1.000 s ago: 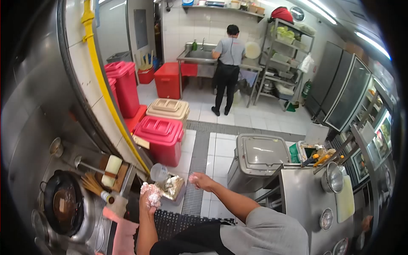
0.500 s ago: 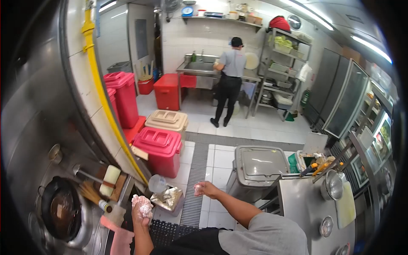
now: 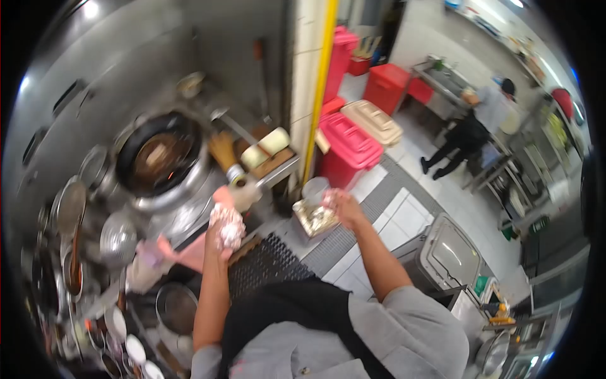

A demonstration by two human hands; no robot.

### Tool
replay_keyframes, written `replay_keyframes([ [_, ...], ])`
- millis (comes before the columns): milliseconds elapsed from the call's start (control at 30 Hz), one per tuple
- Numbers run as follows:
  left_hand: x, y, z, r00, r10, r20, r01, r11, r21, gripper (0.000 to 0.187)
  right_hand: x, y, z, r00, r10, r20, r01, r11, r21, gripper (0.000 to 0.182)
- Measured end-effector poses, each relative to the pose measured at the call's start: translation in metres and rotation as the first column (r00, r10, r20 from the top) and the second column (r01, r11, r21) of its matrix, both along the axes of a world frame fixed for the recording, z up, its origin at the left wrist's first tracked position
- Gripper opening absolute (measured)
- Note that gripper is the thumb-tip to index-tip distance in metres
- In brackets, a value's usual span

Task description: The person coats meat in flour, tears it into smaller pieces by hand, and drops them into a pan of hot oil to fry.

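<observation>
Pale pink-white lump (image 3: 231,235), rough-surfaced and slightly blurred, in the left hand (image 3: 219,239), a little left of the view's centre. Rests against palm and fingers, wrapped by the left hand from the seven-to-ten o'clock side, with part of the grip hidden. Looks longer than wide, with a long axis from about eleven o'clock to five, nearly in line with the left forearm (image 3: 213,290). Lies well apart from the right hand (image 3: 343,207), to be found between two and three o'clock from the lump. On that side, shows fingers bent inward, tips toward ten o'clock and dusted with similar pale stuff; cannot tell of anything pinched there. Between the two hands, seemingly lower down, has a box (image 3: 305,232) of whitish material, near three o'clock from the lump and eight o'clock from the right hand, so clearly nearer to the right. Next to that box, toward twelve o'clock, shows a clear tub (image 3: 314,187). In the opposite direction, at ten to eleven o'clock from the lump, has a dark wok (image 3: 129,169) with brown liquid; near eight o'clock, a pink cloth (image 3: 191,256).
</observation>
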State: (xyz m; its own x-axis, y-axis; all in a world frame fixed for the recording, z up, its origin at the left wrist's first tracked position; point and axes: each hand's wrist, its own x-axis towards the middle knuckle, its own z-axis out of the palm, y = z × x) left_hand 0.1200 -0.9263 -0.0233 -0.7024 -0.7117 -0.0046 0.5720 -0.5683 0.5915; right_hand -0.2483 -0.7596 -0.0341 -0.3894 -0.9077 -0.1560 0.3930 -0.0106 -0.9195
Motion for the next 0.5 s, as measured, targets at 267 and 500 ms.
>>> replay_keyframes([
  [267, 0.095, 0.024, 0.019, 0.939, 0.344, 0.012, -0.344, 0.935, 0.082, 0.018, 0.069, -0.063, 0.075, 0.949, 0.235, 0.209, -0.188, 0.957, -0.219, 0.036],
  [500, 0.146, 0.041, 0.014, 0.903, 0.428, 0.025, -0.429, 0.9, 0.074, 0.019, 0.106, -0.09, 0.089, 0.958, 0.245, 0.152, -0.214, 0.957, -0.194, 0.038],
])
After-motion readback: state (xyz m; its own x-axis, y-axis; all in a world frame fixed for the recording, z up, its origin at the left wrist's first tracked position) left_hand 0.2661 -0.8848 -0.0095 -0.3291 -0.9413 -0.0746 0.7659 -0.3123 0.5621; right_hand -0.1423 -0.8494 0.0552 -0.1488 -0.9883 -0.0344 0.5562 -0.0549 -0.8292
